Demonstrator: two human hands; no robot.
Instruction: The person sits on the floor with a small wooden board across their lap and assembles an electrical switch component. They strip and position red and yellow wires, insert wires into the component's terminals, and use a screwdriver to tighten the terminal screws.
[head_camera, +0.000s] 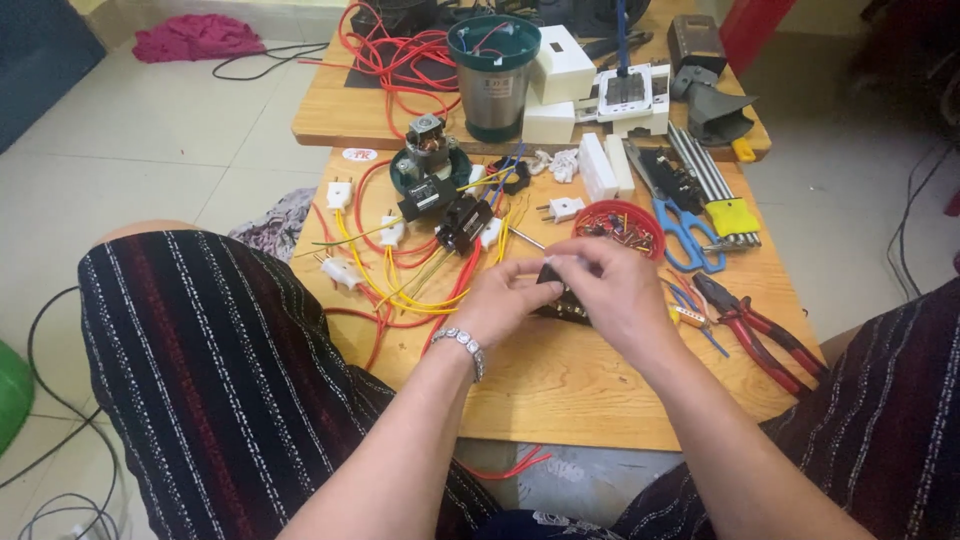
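2 white boxes (560, 75) stand beside a grey, green-rimmed canister (493, 75) on the far table.

1. We see our left hand (500, 300) and right hand (615, 290) meet over the wooden table (560, 385), both gripping a small black part (560, 290).
2. Just beyond our fingers sits a red bowl (620, 228) of small pieces, with blue-handled scissors (685, 235) beside it.
3. Red-handled pliers (760, 335) lie right of our right hand.
4. Yellow and red wires (400, 280) with white plugs (340, 195) sprawl to the left.
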